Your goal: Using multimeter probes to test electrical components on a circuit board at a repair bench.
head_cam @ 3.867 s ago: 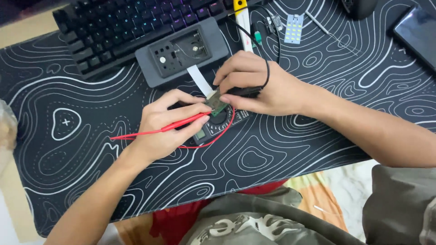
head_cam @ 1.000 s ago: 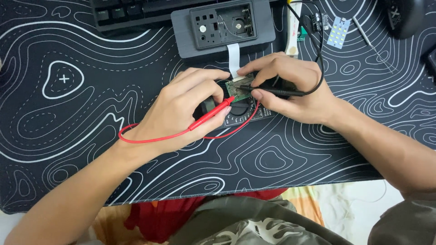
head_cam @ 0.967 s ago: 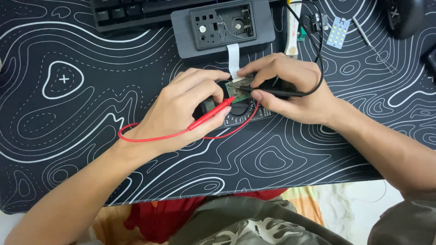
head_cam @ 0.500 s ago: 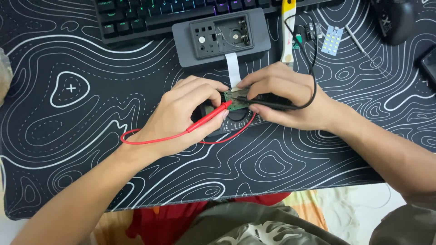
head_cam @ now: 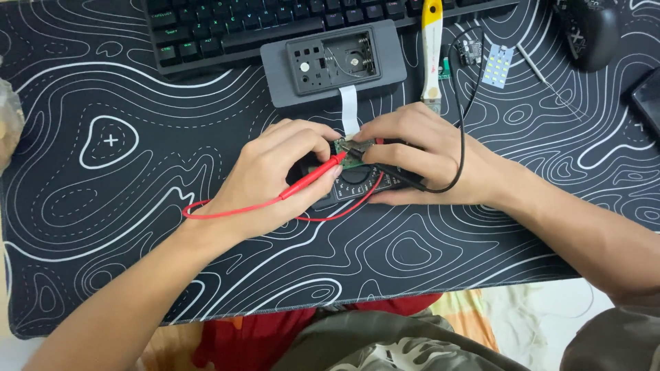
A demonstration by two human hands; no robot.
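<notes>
Pinching the red probe [head_cam: 313,180], the left hand [head_cam: 275,175] keeps its tip on the small green circuit board [head_cam: 350,152]; the right hand [head_cam: 419,154] grasps the black probe [head_cam: 385,172], tip on the same board. Versus half a second ago the hands and probes look barely changed, mostly the camera shifted, so contact likely holds steady. Board sits over the multimeter [head_cam: 357,182] mid desk mat [head_cam: 137,227], below the grey device [head_cam: 337,62] and its white ribbon cable [head_cam: 349,108]. Red probe's long axis runs lower-left to upper-right, tip up-right; black probe points up-left. Keyboard [head_cam: 227,31] behind.
</notes>
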